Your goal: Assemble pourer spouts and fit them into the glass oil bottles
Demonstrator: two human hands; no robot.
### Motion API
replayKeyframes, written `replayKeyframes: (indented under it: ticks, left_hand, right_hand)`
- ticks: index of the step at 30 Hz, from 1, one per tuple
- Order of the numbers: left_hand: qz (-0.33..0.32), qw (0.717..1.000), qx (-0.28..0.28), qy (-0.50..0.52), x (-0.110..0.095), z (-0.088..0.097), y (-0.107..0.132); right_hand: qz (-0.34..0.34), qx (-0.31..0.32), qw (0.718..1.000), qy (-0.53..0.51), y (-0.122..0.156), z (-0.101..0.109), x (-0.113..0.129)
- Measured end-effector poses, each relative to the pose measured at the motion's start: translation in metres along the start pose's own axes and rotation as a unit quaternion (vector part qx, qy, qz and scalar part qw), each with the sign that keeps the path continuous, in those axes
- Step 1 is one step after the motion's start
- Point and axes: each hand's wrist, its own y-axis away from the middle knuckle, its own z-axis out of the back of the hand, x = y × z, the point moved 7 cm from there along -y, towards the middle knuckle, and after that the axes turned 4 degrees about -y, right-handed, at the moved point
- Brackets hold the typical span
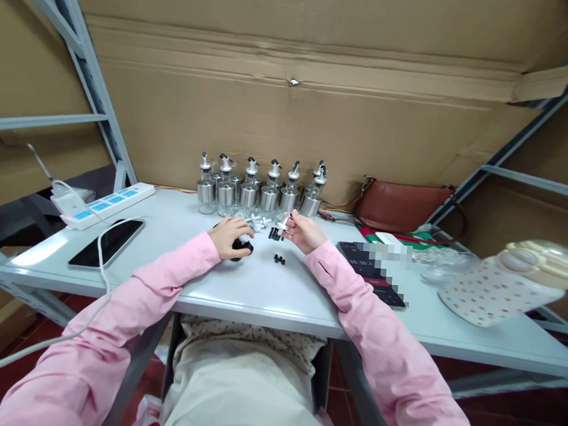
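My left hand (228, 235) rests on the white table (269, 290), fingers curled over a small heap of black parts (243, 247). My right hand (302, 231) is raised a little and pinches a small silver pourer spout (284, 222). Between the hands lie loose silver spouts (258, 222) and a few black plugs (279, 259). Behind them stands a row of several glass bottles with metal bands and pourer tops (259, 190).
A dark phone (107, 242) on a white cable and a power strip (104, 204) lie at the left. A brown bag (401, 205), a second phone (372, 272) and a dotted cream container (503, 283) sit at the right. Cardboard (291, 110) backs the table.
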Motion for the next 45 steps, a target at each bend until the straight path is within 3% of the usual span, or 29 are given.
replayKeyframes:
  ticks: [4,8,10,17,22,29,38,45]
  left_hand:
    - [-0.033,0.997,0.0,-0.073,-0.015,-0.007,-0.002]
    - [-0.049,0.992,-0.031,-0.111,-0.015,-0.005,-0.002]
    - [-0.07,0.989,-0.072,-0.106,-0.018,0.002,-0.003]
    - [-0.08,0.948,-0.305,-0.054,-0.045,0.031,-0.004]
    - [-0.108,0.92,-0.375,-0.036,-0.052,0.029,0.006]
    - [-0.094,0.922,-0.371,-0.055,-0.047,0.029,0.007]
    - [-0.079,0.953,-0.29,-0.034,-0.038,0.016,0.0]
    - [-0.091,0.948,-0.304,-0.032,-0.041,0.02,0.001]
  right_hand:
    - [-0.006,0.013,1.0,0.018,0.0,-0.003,0.0]
    - [-0.013,0.001,1.0,0.019,0.0,0.001,0.003]
    - [-0.016,-0.003,1.0,0.02,-0.001,0.004,0.004]
    - [-0.013,0.01,1.0,-0.003,0.001,0.001,0.006]
    - [-0.035,0.089,0.995,0.011,0.007,-0.013,0.001]
    - [-0.032,0.096,0.995,0.015,0.007,-0.013,0.0]
    - [-0.035,0.076,0.996,0.037,0.003,-0.006,-0.006]
    - [-0.02,0.087,0.996,0.025,0.003,-0.008,-0.003]
